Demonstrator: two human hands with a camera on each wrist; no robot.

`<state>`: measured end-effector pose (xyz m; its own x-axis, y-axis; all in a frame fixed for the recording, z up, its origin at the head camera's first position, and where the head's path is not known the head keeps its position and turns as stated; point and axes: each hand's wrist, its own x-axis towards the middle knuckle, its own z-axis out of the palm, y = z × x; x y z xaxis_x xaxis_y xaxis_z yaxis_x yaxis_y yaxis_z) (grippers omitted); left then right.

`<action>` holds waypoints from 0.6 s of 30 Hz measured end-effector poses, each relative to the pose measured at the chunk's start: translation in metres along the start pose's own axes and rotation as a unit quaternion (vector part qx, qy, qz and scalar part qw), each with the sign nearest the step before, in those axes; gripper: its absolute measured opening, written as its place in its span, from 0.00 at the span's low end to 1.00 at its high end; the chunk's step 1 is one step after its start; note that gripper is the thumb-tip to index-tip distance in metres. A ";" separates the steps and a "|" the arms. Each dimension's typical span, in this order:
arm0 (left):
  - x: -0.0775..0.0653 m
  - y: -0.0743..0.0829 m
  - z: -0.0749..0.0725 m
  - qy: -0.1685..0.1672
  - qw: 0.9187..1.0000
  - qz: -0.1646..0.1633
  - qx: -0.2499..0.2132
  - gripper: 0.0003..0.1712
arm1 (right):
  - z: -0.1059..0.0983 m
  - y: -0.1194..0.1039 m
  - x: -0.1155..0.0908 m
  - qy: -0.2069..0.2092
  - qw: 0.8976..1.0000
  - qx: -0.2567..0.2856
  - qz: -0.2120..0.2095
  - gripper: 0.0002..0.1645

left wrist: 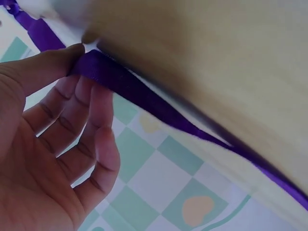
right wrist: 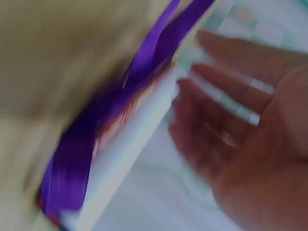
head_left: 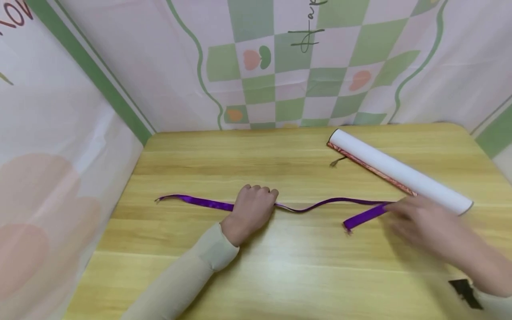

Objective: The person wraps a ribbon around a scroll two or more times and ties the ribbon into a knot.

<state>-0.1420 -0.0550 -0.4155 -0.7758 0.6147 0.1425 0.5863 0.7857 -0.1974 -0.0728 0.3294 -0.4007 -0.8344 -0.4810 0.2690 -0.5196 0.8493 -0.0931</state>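
Green-and-white checked cloth (head_left: 294, 75) hangs behind a pale wooden surface (head_left: 280, 266), and here's the purple ribbon (head_left: 208, 204), stretched left to right across the middle! The left hand (head_left: 253, 209) has it: thumb and fingers in a firm grip, pinching the ribbon partway along, its frayed left end trailing beyond. Over on the right, the ribbon doubles back on itself, a short tail pointing left, and the right hand (head_left: 436, 229), blurred, is just beside that fold, grip loose, thumb and fingers apart. Far right, a white paper roll (head_left: 400, 169) lies slantwise, a little tassel (head_left: 334, 163) poking out leftward.
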 end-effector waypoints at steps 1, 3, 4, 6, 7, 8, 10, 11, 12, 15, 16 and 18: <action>-0.001 0.000 -0.001 -0.003 1.000 0.000 0.000 0.12 | 0.006 -0.009 0.001 -0.007 1.000 0.010 -0.019 0.27; -0.003 -0.001 -0.002 -0.012 1.000 0.000 0.002 0.13 | 0.014 -0.027 0.001 -0.041 0.998 0.026 -0.035 0.27; -0.004 -0.002 -0.002 -0.018 1.000 0.001 0.002 0.13 | 0.017 -0.033 0.001 -0.059 0.997 0.029 -0.039 0.27; -0.006 -0.003 -0.004 -0.032 0.999 0.005 0.001 0.13 | 0.018 -0.042 -0.001 -0.091 0.995 0.032 -0.021 0.28; -0.007 -0.003 -0.005 -0.038 0.999 0.008 0.002 0.13 | 0.017 -0.043 -0.002 -0.102 0.994 0.031 -0.010 0.28; -0.008 -0.004 -0.006 -0.044 0.999 0.010 0.003 0.13 | 0.015 -0.042 -0.004 -0.110 0.994 0.029 0.000 0.27; -0.010 -0.005 -0.007 -0.053 0.999 0.013 0.001 0.13 | 0.010 -0.037 -0.009 -0.127 0.991 0.023 0.022 0.26; -0.011 -0.005 -0.008 -0.055 0.998 0.014 0.000 0.12 | 0.006 -0.033 -0.013 -0.136 0.990 0.020 0.035 0.25; -0.012 -0.006 -0.009 -0.056 0.998 0.013 -0.002 0.12 | 0.003 -0.029 -0.017 -0.146 0.988 0.017 0.046 0.24; -0.015 -0.007 -0.010 -0.057 0.998 0.009 -0.012 0.10 | -0.008 -0.018 -0.028 -0.183 0.980 0.010 0.080 0.19; -0.016 -0.008 -0.010 -0.058 0.998 0.009 -0.017 0.10 | -0.011 -0.016 -0.031 -0.200 0.975 0.008 0.094 0.15; -0.017 -0.009 -0.011 -0.061 0.998 0.010 -0.029 0.09 | -0.018 -0.012 -0.037 -0.233 0.965 0.006 0.119 0.09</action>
<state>-0.1316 -0.0713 -0.4053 -0.7842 0.6202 0.0196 0.6119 0.7782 -0.1416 -0.0324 0.3403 -0.3925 -0.9213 -0.3197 -0.2212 -0.3021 0.9469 -0.1103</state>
